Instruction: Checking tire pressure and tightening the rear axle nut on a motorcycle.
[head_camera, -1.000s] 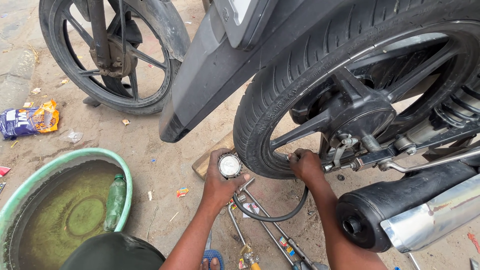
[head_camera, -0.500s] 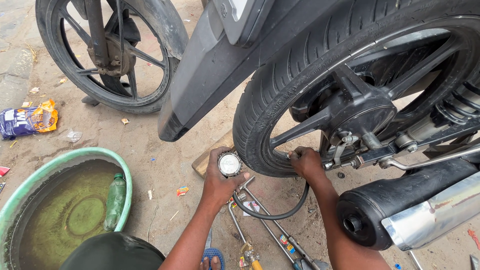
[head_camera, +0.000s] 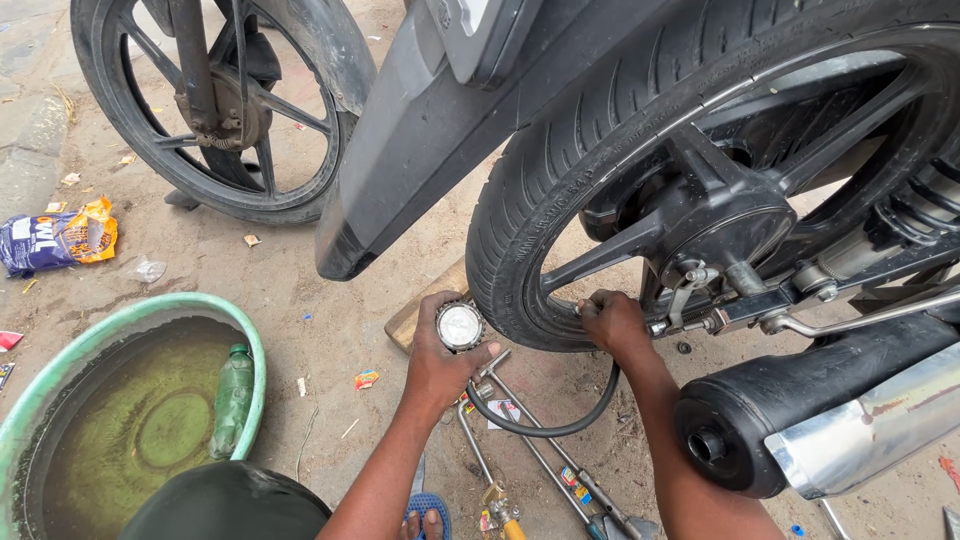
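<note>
At the lower middle of the frame: two hands work at the rear wheel (head_camera: 720, 190) of a motorcycle.
Change: against the picture half a second back, hands, gauge and hose sit in much the same places; only the view has shifted slightly.
Left hand (head_camera: 440, 365): fingers closed round the round tyre pressure gauge (head_camera: 460, 326), just beside the tyre's lower left.
Gauge: white dial faces up toward the camera.
Right hand (head_camera: 615, 325): closed on the hose end at the rim's lowest part; what lies under the fingers is hidden.
Hose (head_camera: 545, 425): black, sagging in a curve from gauge to rim, long axis left to right.
Count: two wheels, the second wheel (head_camera: 220, 105) at upper left; one green basin (head_camera: 130, 400) of murky water at lower left, one bottle (head_camera: 232, 400) in it; one exhaust pipe (head_camera: 800, 420) at lower right.
</note>
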